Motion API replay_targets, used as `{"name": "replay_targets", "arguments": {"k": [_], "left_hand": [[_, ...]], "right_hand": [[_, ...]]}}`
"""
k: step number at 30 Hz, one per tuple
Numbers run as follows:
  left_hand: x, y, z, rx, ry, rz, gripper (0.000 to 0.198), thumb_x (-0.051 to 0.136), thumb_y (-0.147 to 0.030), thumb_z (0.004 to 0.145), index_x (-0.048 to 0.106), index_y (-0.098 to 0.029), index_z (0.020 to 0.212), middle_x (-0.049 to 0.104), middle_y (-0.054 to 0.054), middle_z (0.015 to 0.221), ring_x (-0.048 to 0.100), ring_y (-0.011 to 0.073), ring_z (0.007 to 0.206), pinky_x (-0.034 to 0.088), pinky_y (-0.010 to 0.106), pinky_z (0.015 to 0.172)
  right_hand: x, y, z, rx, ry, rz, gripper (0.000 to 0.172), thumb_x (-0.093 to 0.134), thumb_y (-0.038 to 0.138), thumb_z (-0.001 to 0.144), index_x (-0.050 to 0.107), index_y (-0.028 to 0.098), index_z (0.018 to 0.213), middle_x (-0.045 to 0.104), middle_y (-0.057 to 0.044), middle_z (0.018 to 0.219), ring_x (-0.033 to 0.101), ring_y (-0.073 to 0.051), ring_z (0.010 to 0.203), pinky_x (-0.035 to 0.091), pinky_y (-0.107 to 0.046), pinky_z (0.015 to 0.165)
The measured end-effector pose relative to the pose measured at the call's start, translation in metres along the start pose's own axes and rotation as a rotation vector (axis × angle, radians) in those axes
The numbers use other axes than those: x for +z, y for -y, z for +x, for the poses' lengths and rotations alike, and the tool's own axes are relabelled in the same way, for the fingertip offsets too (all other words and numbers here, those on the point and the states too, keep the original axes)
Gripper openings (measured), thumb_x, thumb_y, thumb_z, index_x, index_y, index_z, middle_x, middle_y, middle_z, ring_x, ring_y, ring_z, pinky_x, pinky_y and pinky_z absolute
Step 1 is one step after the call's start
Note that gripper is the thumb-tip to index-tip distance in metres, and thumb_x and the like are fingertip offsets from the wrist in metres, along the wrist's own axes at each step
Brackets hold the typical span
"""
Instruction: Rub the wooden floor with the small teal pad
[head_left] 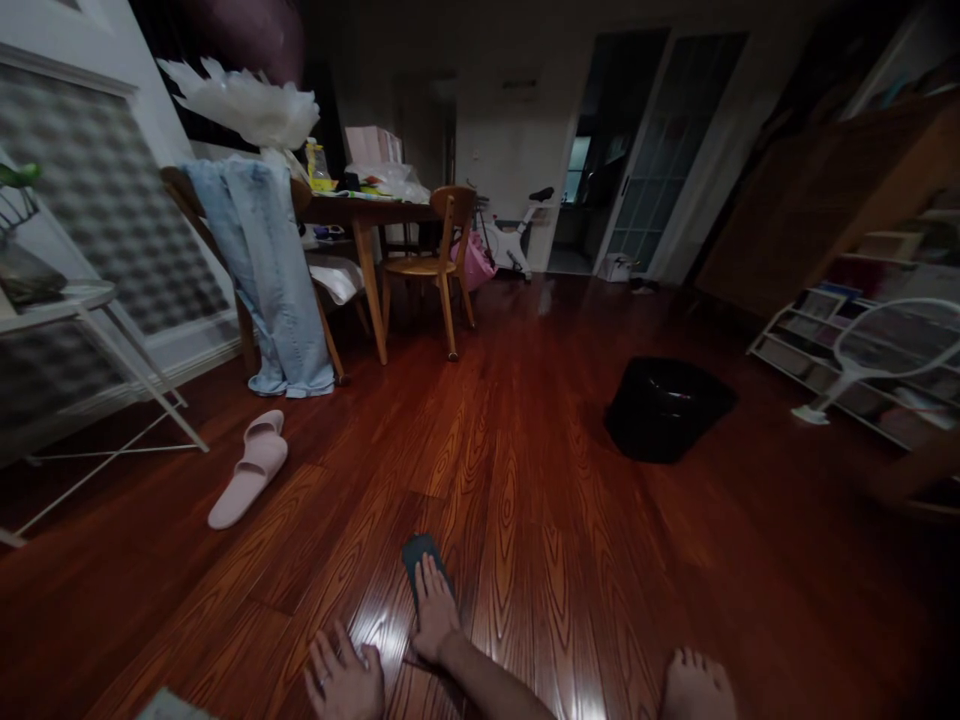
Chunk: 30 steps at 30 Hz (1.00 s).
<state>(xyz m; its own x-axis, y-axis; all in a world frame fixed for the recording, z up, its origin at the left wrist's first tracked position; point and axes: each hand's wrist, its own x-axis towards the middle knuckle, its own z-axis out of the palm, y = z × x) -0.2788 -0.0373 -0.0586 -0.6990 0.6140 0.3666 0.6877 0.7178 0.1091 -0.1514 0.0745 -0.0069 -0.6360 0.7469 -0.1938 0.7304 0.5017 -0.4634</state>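
A folded dark teal cloth (418,550) lies on the wooden floor. My right hand (437,618) rests flat on top of it, fingers stretched forward and close together. Just to the left, my left hand (346,675) is spread over the floor with nothing in it; a ring shows on one finger. Whether the left palm touches the boards I cannot tell. At the bottom left edge, part of a pale grey-green piece, perhaps fabric, (171,706) shows. My bare foot (699,685) is at the bottom right.
A pink slipper (251,470) lies on the left, near a white-legged side table (142,370). Jeans (262,270) hang over a chair by the dining table (352,210). A black bin (667,410) stands right of centre. A white racket (892,345) leans by the shelves.
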Motion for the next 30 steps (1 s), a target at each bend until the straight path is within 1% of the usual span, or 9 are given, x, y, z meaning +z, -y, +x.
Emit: {"name": "replay_targets", "arguments": {"k": [3,6,8,12,17,20,23,26,30], "left_hand": [[-0.002,-0.001,0.0,0.011,-0.02,0.033,0.061,0.04,-0.029,0.089,0.05,0.0,0.141,0.051,0.03,0.145,0.046,0.0378,0.138,0.039,0.055,0.111],[-0.001,-0.001,-0.001,0.034,-0.033,0.048,0.06,0.039,-0.028,0.089,0.052,0.003,0.14,0.049,0.032,0.146,0.047,0.0396,0.137,0.037,0.055,0.112],[0.001,0.0,-0.002,0.038,-0.032,0.055,0.061,0.039,-0.03,0.09,0.052,0.002,0.14,0.05,0.031,0.146,0.047,0.0397,0.137,0.037,0.055,0.113],[0.008,0.003,-0.004,0.041,-0.01,0.059,0.062,0.038,-0.032,0.09,0.05,-0.001,0.143,0.054,0.027,0.143,0.047,0.0378,0.138,0.037,0.054,0.113],[0.009,0.003,-0.005,0.035,0.007,0.05,0.062,0.039,-0.031,0.091,0.047,-0.001,0.144,0.051,0.027,0.146,0.044,0.037,0.14,0.036,0.054,0.113],[0.006,0.001,-0.004,-0.007,0.04,0.045,0.061,0.039,-0.032,0.091,0.048,-0.004,0.145,0.054,0.024,0.145,0.042,0.034,0.142,0.035,0.052,0.115],[0.001,-0.001,-0.003,-0.017,0.044,0.033,0.06,0.037,-0.032,0.092,0.049,-0.003,0.143,0.053,0.024,0.146,0.043,0.034,0.141,0.034,0.052,0.115],[-0.001,-0.002,-0.002,-0.013,0.04,0.017,0.06,0.038,-0.031,0.091,0.05,-0.003,0.143,0.054,0.025,0.144,0.044,0.0356,0.14,0.036,0.053,0.113],[-0.003,-0.002,-0.002,-0.025,0.022,0.002,0.062,0.041,-0.031,0.089,0.049,-0.004,0.144,0.053,0.025,0.145,0.043,0.0357,0.141,0.036,0.053,0.113]], "right_hand": [[-0.003,0.004,0.001,-0.056,0.045,-0.051,0.098,0.06,0.033,0.075,0.016,0.003,0.158,0.002,-0.016,0.167,0.001,-0.029,0.155,0.013,-0.045,0.127],[-0.007,-0.01,0.004,-0.104,0.046,-0.034,0.1,0.061,0.025,0.07,0.018,0.009,0.159,0.006,-0.011,0.167,0.007,-0.027,0.155,0.019,-0.043,0.126],[-0.013,-0.025,0.006,-0.08,0.035,-0.001,0.099,0.059,0.018,0.066,0.024,0.015,0.159,0.013,-0.007,0.167,0.014,-0.026,0.154,0.022,-0.041,0.125],[-0.036,-0.062,0.005,0.063,-0.018,0.022,0.095,0.052,0.009,0.066,0.028,0.014,0.158,0.02,-0.008,0.166,0.019,-0.025,0.153,0.023,-0.041,0.125],[-0.07,-0.112,-0.01,0.38,-0.161,-0.048,0.084,0.046,0.01,0.077,0.026,0.014,0.159,0.019,-0.007,0.168,0.016,-0.022,0.154,0.023,-0.038,0.124],[-0.078,-0.125,-0.021,0.435,-0.192,-0.053,0.077,0.042,0.013,0.082,0.029,0.013,0.158,0.021,-0.008,0.167,0.018,-0.023,0.154,0.026,-0.04,0.123],[-0.073,-0.115,-0.025,0.388,-0.19,-0.051,0.07,0.041,0.016,0.086,0.036,0.011,0.155,0.028,-0.012,0.165,0.027,-0.03,0.151,0.027,-0.046,0.123],[-0.056,-0.082,-0.022,0.293,-0.16,-0.048,0.063,0.048,0.02,0.085,0.048,0.015,0.148,0.036,-0.011,0.162,0.032,-0.031,0.149,0.026,-0.046,0.123],[-0.023,-0.02,-0.014,0.011,-0.061,-0.002,0.061,0.062,0.027,0.079,0.058,0.011,0.137,0.026,-0.011,0.166,0.016,-0.027,0.154,0.018,-0.041,0.127]]}}
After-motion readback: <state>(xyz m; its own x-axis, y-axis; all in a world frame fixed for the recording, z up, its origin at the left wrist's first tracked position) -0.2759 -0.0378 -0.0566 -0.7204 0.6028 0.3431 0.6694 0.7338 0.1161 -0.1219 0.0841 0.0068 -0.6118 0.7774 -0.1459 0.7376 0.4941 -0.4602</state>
